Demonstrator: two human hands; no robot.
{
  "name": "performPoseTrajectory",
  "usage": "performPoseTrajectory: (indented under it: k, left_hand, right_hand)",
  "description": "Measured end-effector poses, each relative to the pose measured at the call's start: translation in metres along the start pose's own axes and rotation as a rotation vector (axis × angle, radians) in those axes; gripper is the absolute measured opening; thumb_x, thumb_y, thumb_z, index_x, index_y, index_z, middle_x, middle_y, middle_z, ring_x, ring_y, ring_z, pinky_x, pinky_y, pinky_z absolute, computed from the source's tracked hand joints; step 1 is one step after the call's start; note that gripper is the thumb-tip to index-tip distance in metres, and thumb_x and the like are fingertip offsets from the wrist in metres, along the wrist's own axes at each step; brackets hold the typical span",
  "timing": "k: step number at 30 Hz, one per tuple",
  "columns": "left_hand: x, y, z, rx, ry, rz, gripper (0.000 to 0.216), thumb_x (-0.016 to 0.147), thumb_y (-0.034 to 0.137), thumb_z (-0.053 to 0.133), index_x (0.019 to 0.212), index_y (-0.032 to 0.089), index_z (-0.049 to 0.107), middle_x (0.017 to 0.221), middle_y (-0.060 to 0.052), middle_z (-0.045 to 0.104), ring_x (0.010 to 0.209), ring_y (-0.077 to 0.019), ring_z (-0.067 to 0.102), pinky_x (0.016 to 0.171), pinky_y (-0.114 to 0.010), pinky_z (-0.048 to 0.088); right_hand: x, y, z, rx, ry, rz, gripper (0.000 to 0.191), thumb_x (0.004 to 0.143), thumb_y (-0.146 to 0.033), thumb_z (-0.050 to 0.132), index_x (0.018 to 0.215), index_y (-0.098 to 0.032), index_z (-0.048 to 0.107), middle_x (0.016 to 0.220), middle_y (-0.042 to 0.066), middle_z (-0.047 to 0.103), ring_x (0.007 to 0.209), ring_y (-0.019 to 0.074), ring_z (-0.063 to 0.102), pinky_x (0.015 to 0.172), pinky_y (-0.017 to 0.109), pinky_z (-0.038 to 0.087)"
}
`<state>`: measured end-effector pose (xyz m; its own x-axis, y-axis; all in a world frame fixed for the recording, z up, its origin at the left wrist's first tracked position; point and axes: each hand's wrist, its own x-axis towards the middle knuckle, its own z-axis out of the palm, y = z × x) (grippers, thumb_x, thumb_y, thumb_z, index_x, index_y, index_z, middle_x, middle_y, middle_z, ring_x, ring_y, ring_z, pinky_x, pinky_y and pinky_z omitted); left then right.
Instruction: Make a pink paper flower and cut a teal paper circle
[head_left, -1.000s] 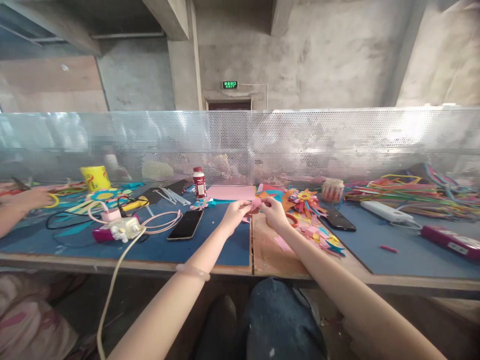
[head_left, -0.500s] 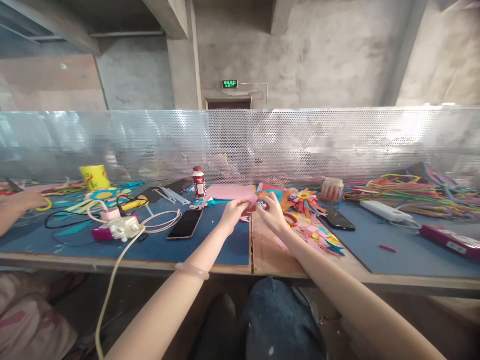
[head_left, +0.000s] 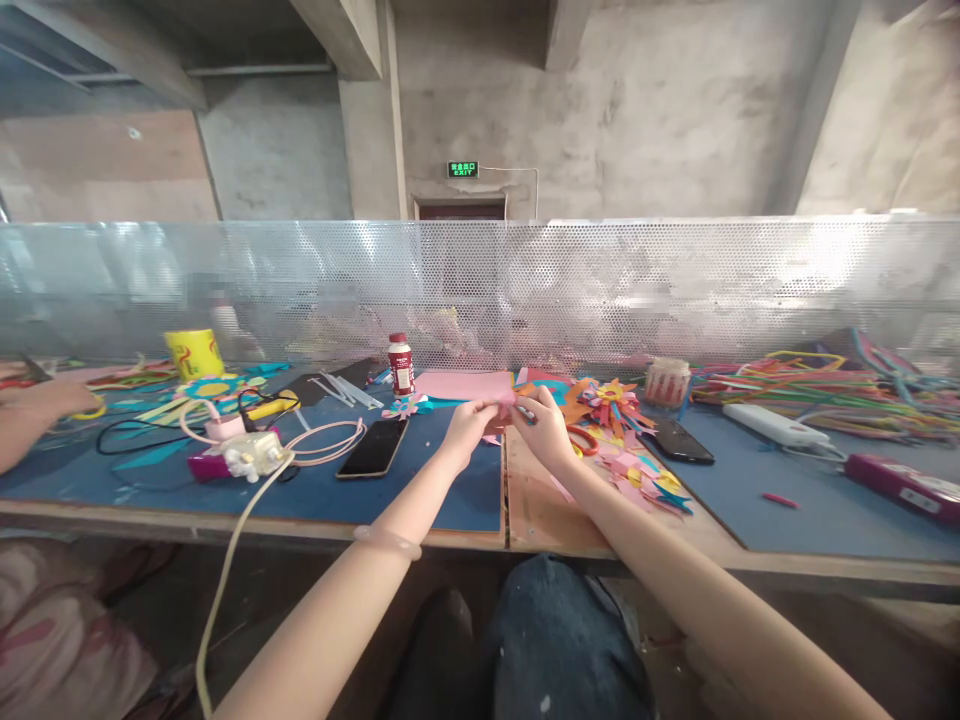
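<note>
My left hand (head_left: 466, 428) and my right hand (head_left: 546, 432) meet over the seam between the blue mat (head_left: 420, 480) and the bare board (head_left: 547, 515). Both pinch a small pink paper piece (head_left: 501, 416) between their fingertips. The right hand also seems to hold a thin pen-like thing (head_left: 525, 411) against the paper. A black phone (head_left: 373, 447) lies left of my left hand. A pile of coloured paper flowers and cut shapes (head_left: 622, 440) lies right of my right hand.
Pink paper sheet (head_left: 465, 385) and a red-capped bottle (head_left: 400, 365) stand behind my hands. Cables and a plug block (head_left: 247, 455) lie at the left, near another person's hand (head_left: 45, 400). A second phone (head_left: 679, 440), a white power strip (head_left: 772, 423) and coloured strips (head_left: 817, 385) lie right. A perforated screen (head_left: 480, 290) backs the bench.
My hands have drawn closer together on the pink piece, the right hand turning over it. The view has shifted slightly.
</note>
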<state>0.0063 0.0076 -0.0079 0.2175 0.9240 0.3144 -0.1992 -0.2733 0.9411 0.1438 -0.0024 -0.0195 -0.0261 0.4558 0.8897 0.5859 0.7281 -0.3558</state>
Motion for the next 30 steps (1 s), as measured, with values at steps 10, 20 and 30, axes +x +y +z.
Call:
performPoseTrajectory:
  k: [10, 20, 30]
  left_hand:
    - [-0.0013, 0.0012, 0.0014, -0.007, -0.003, 0.017, 0.015, 0.073, 0.029, 0.055, 0.071, 0.015, 0.060, 0.068, -0.004, 0.068, 0.068, -0.0188, 0.067, 0.060, -0.028, 0.053]
    - [-0.0026, -0.0001, -0.0009, 0.040, -0.009, 0.066, 0.015, 0.074, 0.031, 0.056, 0.072, 0.016, 0.059, 0.066, -0.002, 0.064, 0.064, -0.0192, 0.067, 0.051, -0.028, 0.054]
    - [0.0007, -0.0021, -0.0013, -0.026, -0.013, 0.036, 0.016, 0.072, 0.028, 0.057, 0.065, 0.014, 0.058, 0.064, -0.003, 0.065, 0.064, -0.0167, 0.065, 0.067, -0.032, 0.054]
  right_hand:
    - [0.0002, -0.0037, -0.0013, 0.004, 0.006, -0.012, 0.015, 0.081, -0.023, 0.049, 0.077, -0.019, 0.063, 0.075, 0.002, 0.045, 0.066, 0.0146, 0.048, 0.065, 0.028, 0.043]
    - [-0.0007, -0.0051, -0.0008, -0.007, 0.000, -0.025, 0.015, 0.081, -0.023, 0.048, 0.079, -0.019, 0.063, 0.074, 0.001, 0.044, 0.066, 0.0143, 0.048, 0.064, 0.027, 0.043]
    - [-0.0019, 0.0027, 0.0026, -0.103, -0.042, -0.121, 0.020, 0.083, -0.023, 0.047, 0.079, -0.020, 0.066, 0.072, 0.003, 0.045, 0.066, 0.0160, 0.046, 0.063, 0.029, 0.041]
